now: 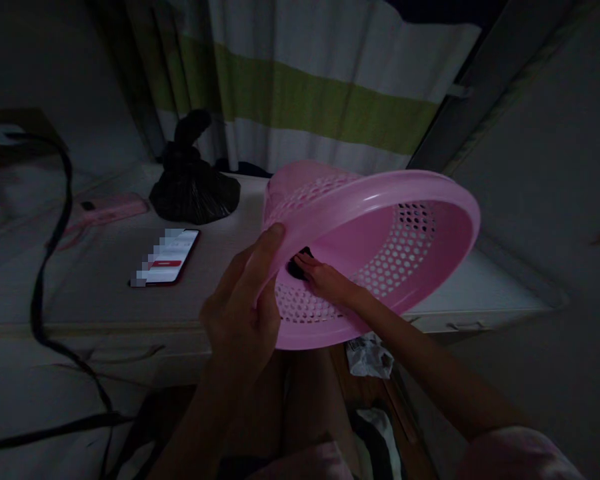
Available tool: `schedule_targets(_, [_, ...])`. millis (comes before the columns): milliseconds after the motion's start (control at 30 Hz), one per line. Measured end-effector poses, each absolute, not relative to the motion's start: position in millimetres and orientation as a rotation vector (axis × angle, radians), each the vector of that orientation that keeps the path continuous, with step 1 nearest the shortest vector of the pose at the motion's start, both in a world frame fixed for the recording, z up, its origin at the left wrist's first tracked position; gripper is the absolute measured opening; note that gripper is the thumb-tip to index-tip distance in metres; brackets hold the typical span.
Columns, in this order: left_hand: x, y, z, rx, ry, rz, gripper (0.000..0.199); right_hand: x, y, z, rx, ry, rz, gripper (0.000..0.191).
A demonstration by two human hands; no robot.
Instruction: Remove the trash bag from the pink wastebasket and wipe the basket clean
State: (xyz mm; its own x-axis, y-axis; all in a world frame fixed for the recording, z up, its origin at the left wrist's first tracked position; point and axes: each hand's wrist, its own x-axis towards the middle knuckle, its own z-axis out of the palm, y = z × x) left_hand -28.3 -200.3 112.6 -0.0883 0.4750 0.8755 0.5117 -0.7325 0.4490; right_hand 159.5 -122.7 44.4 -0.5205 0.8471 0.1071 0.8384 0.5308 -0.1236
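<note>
A pink plastic basket [430, 185] with round holes in its wall lies tilted above the desk, its wide mouth facing me and to the right. My left hand [245, 307] is closed on the left part of its rim, thumb and fingers on either side. My right hand [325, 280] reaches through the mouth into the basket. Its fingers are closed on a small black cloth-like piece [296, 269] against the inner wall near the bottom. The exact kind of this black piece is too dark to tell.
On the desk [100, 300] to the left lie a lit phone [167, 257], a pink case-like item [113, 208] and a knotted black plastic bag [195, 190]. A black cable [37, 293] hangs at the left. Behind is a striped curtain [325, 93]; a clear plastic bag [370, 357] lies below.
</note>
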Motion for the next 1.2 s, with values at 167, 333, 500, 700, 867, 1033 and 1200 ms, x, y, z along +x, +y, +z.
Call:
schedule_targets(167, [-28,-203,112,-2.103,-1.119,-1.948,0.049,181,-141,52,-1.678,-2.636,-0.149,0.047])
schedule_targets(333, [-27,-203,112,-2.105,-1.123,-1.956,0.047,187,-115,61,-1.969,-2.514,-0.406,0.046])
schedule_targets(500, [-27,-201,113,-2.089,-1.068,-1.95,0.052,183,-78,60,-1.889,-2.514,-0.267,0.045])
schedule_targets(700, [-26,-201,114,-2.132,-1.114,-1.928,0.051,166,-77,48,-1.564,-2.591,0.171,0.05])
schedule_targets(867, [-32,-198,116,-2.211,-1.062,-1.939,0.064,165,-101,39,-1.344,-2.563,0.29,0.063])
schedule_targets(1033, [-49,-195,97,-2.402,-1.148,-2.016,0.079,167,-103,36,-1.383,-2.57,0.253,0.065])
schedule_targets(1200, [-41,-207,43,-2.214,-1.368,-2.363,0.069,167,-100,36,-1.39,-2.554,0.265,0.065])
